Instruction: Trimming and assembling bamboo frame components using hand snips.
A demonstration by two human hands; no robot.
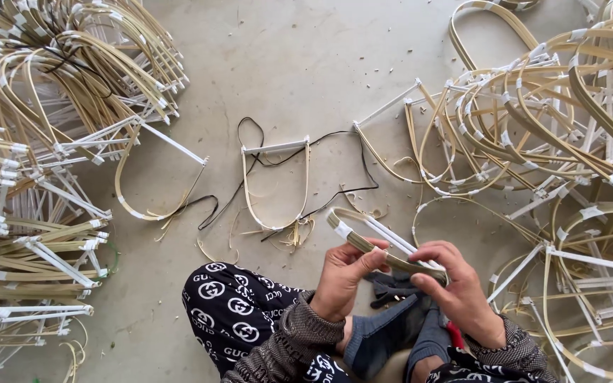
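- Two bare hands in shot, left hand and right hand, no rings or gloves worn.
- Sleeves in a fine brown-and-black woven pattern, ribbed at the cuffs.
- Dark trousers dotted all over with white ring-shaped emblems.
- Grey-blue socks below, darker at the toes.

We've got open concrete floor straight ahead past the lone U-shaped frame and its black cord, but frame piles left and right box us in.
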